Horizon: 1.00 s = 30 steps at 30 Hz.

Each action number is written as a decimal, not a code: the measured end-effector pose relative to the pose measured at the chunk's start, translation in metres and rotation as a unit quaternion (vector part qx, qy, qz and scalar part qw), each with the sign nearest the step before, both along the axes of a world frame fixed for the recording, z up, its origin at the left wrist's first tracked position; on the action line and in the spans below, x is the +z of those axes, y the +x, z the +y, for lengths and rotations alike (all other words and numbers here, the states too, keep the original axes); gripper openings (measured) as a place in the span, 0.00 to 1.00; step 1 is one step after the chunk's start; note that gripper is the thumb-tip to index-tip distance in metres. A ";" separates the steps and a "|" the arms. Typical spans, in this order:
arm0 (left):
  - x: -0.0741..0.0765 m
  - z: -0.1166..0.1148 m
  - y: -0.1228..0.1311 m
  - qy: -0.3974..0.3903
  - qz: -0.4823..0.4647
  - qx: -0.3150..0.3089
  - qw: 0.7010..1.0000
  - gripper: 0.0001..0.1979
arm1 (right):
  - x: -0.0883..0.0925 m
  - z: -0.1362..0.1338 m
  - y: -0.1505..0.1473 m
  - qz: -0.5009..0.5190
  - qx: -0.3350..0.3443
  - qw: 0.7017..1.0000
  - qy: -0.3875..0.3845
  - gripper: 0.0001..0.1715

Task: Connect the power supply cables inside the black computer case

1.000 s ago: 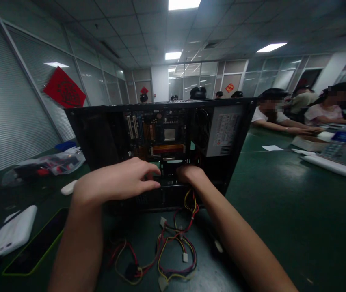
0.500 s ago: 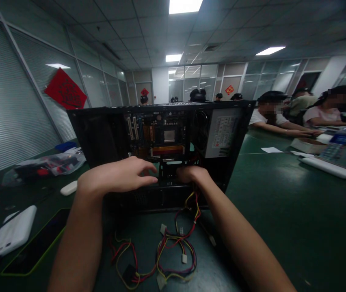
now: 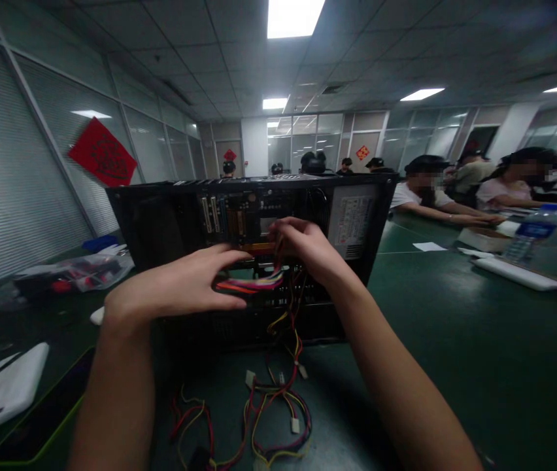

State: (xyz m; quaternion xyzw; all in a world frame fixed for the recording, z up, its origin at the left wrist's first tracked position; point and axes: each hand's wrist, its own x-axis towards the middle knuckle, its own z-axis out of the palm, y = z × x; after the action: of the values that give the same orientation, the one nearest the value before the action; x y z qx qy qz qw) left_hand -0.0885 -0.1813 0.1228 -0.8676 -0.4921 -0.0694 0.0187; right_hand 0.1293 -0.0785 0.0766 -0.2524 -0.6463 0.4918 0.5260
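Note:
An open black computer case (image 3: 161, 216) stands on the green table (image 3: 455, 340), its motherboard (image 3: 239, 219) and grey power supply (image 3: 352, 219) facing me. My left hand (image 3: 175, 284) reaches toward the case opening, fingers curled, their tips at a bundle of red, orange and pink wires (image 3: 253, 282). My right hand (image 3: 305, 245) is raised in front of the motherboard, fingers closed on the upper part of that wire bundle. More red, yellow and black power cables (image 3: 269, 412) with white plugs trail from the case onto the table.
A white keyboard (image 3: 6, 392) and a dark mat (image 3: 38, 418) lie at the left, plastic bags (image 3: 77, 271) behind them. At the right sit other people (image 3: 425, 193), with a water bottle (image 3: 528, 239) and a white keyboard (image 3: 516, 273).
My right hand has risen from the case's lower bay up to the motherboard, pulling a wire bundle with it. My left hand has moved slightly up. The view has tilted upward.

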 end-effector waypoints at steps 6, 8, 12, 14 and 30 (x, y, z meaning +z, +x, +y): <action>0.010 -0.004 0.012 0.012 -0.046 -0.076 0.996 0.16 | 0.008 -0.013 0.005 0.055 0.051 0.997 -0.022 0.22; 0.013 -0.005 0.014 0.024 -0.078 -0.091 0.992 0.12 | 0.010 -0.016 0.009 0.011 0.039 0.999 0.014 0.23; 0.018 -0.013 0.016 0.094 -0.178 -0.049 0.978 0.12 | 0.018 -0.027 0.028 -0.153 -0.036 0.978 0.138 0.24; 0.018 -0.017 0.019 0.140 -0.236 -0.014 0.961 0.12 | 0.025 -0.037 0.039 -0.199 -0.075 0.960 0.180 0.25; 0.002 0.005 0.040 0.103 -0.538 -0.087 0.832 0.07 | 0.043 -0.066 0.050 -0.228 0.093 0.920 0.303 0.12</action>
State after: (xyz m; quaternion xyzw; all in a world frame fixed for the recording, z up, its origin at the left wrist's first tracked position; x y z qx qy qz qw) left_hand -0.0490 -0.1763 0.1243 -0.7251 -0.3369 -0.5773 -0.1658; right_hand 0.1792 -0.1446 0.1196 -0.1249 -0.8876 0.2482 0.3673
